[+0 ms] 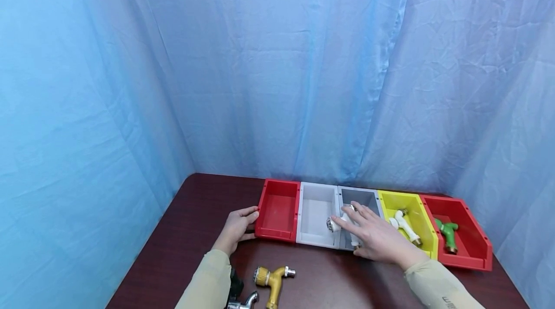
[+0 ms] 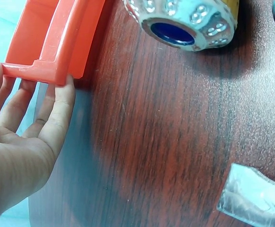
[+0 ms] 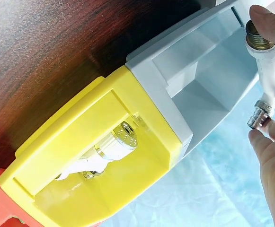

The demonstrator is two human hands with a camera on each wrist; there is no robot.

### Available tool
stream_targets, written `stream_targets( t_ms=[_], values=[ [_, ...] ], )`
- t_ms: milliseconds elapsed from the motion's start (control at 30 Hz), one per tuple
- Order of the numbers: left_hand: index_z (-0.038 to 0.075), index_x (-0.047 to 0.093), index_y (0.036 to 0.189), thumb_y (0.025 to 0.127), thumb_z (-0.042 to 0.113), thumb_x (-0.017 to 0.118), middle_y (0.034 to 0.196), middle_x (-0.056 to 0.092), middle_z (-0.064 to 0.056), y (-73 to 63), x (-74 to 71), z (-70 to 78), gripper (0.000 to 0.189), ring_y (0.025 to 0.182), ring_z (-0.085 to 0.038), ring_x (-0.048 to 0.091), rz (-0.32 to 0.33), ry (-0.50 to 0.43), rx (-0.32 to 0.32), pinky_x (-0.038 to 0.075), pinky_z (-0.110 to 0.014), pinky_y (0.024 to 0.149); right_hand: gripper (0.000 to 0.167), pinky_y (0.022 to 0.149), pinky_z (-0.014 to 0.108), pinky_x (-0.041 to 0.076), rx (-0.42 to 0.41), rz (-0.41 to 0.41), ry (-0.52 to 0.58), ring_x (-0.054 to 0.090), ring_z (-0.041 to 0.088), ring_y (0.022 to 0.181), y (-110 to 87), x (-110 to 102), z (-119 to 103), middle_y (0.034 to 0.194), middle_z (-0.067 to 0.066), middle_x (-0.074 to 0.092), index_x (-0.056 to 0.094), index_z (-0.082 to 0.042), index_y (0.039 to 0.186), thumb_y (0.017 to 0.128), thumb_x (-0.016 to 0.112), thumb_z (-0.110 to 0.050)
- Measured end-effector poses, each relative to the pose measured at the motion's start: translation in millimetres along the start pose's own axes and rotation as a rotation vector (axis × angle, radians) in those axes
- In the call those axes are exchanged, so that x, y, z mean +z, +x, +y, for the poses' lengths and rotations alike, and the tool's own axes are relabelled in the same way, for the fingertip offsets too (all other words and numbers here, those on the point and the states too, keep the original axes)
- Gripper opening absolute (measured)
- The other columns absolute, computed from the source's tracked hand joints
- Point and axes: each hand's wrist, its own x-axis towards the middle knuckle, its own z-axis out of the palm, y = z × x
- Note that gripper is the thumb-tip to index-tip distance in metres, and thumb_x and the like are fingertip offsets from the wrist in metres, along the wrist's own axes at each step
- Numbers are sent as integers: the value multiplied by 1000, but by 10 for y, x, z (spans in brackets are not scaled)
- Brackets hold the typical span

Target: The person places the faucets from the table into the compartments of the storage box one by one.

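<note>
My right hand point(image 1: 377, 234) grips a white faucet point(image 3: 270, 78) above the grey bin point(image 1: 360, 196). Its threaded brass end and metal nozzle show in the right wrist view, while fingers hide part of the body. At the row's left end, my left hand point(image 1: 236, 229) touches the outer side of a red bin point(image 1: 277, 210) with its fingers spread. That bin's corner and the left hand point(image 2: 28, 127) also appear in the left wrist view. Between the red and grey bins stands a light grey bin point(image 1: 317, 208).
A yellow bin point(image 1: 427, 220) contains another white faucet point(image 1: 406, 227). The rightmost red bin point(image 1: 472, 236) contains a green faucet point(image 1: 449, 236). On the dark wooden table point(image 1: 208, 193), a gold faucet point(image 1: 274, 282) and a chrome faucet point(image 1: 248, 302) lie near the front. Blue curtains point(image 1: 269, 68) surround the table.
</note>
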Motion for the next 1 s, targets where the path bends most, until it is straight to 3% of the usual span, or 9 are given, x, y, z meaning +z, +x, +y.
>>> stream_targets(
  t_ms=[233, 633, 1000],
  values=[
    [12, 54, 149, 104, 32, 61, 137, 61, -21, 38, -8, -19, 50, 114, -35, 68, -5, -8, -14, 61, -47, 87, 105, 113, 63, 38, 35, -29, 25, 39, 51, 142, -11, -33, 21, 156, 20, 44, 39, -27, 160, 71, 94, -34],
    [11, 54, 149, 104, 33, 61, 137, 61, -21, 42, -9, -33, 51, 114, -34, 68, -12, -3, -8, 61, -46, 88, 105, 108, 64, 43, 11, 38, -23, 45, 52, 136, -30, -35, 76, 150, 22, 49, 43, -22, 157, 68, 96, -32],
    [11, 54, 149, 104, 32, 60, 137, 61, -21, 26, -8, -8, 50, 114, -35, 67, -8, -9, -6, 61, -47, 87, 103, 109, 65, 41, 56, 24, -28, 43, 52, 138, -54, -25, 132, 151, 21, 49, 43, -23, 157, 70, 95, -35]
  ],
)
